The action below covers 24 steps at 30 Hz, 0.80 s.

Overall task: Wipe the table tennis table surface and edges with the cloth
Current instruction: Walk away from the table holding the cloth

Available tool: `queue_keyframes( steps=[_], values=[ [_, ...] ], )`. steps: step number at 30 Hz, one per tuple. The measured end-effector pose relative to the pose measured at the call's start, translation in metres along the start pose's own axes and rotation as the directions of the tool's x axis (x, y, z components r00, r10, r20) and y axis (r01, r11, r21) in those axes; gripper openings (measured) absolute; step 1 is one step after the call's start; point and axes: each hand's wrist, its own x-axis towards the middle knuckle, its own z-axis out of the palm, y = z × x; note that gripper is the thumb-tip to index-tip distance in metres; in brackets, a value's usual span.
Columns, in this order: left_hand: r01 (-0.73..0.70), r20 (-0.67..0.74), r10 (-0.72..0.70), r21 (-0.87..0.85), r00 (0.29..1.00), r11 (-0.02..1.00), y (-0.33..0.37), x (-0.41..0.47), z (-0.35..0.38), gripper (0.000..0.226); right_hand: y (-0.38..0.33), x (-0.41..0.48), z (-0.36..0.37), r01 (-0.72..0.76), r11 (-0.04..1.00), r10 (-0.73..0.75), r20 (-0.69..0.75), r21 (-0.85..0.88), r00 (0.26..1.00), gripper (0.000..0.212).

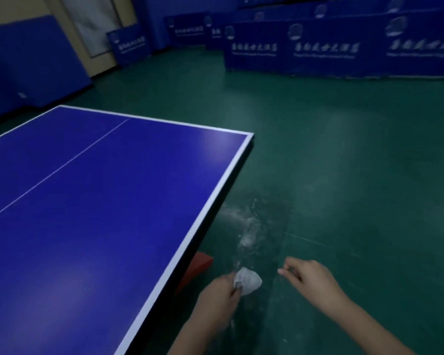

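The blue table tennis table (92, 201) with white edge lines fills the left of the view; its right side edge runs diagonally from the far corner down to the bottom. My left hand (219, 298) is just off that edge, over the floor, and grips a bunched white cloth (249, 280). My right hand (310, 278) hovers to the right of the cloth, apart from it, with loosely curled fingers and nothing in it. Neither hand touches the table.
Green floor (344, 175) lies to the right, with a scuffed whitish patch (249, 226) ahead of my hands. A red part of the table base (200, 263) shows under the edge. Blue barrier boards (318, 49) stand at the back; blue wall padding (36, 62) at the left.
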Motion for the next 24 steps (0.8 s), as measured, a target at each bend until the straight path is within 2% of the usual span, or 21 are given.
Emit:
queue_keyframes(
  steps=[2, 5, 9, 15, 24],
  values=[
    [-0.046, -0.01, 0.047, 0.042, 0.999, 0.998, 0.017, 0.026, 0.003, 0.034, 0.031, 0.001, -0.018, -0.08, 0.997, 0.08, -0.052, 0.01, 0.995, 0.025],
    [-0.083, -0.004, 0.084, 0.098, 0.996, 0.992, 0.036, 0.059, 0.005, 0.036, 0.069, 0.002, -0.041, -0.144, 0.983, 0.154, -0.089, 0.112, 0.984, 0.003],
    [-0.134, -0.006, 0.137, 0.163, 0.991, 0.977, 0.057, 0.106, 0.004, 0.038, 0.107, 0.009, -0.059, -0.203, 0.958, 0.238, -0.166, 0.203, 0.957, 0.018],
    [-0.187, 0.018, 0.186, 0.164, 0.982, 0.969, 0.092, 0.187, 0.009, 0.031, 0.156, 0.039, -0.072, -0.265, 0.929, 0.321, -0.206, 0.258, 0.924, 0.018],
    [-0.223, 0.044, 0.218, 0.194, 0.975, 0.955, 0.15, 0.363, -0.001, 0.036, 0.227, 0.182, -0.135, -0.286, 0.924, 0.332, -0.166, 0.253, 0.929, 0.016]
  ],
)
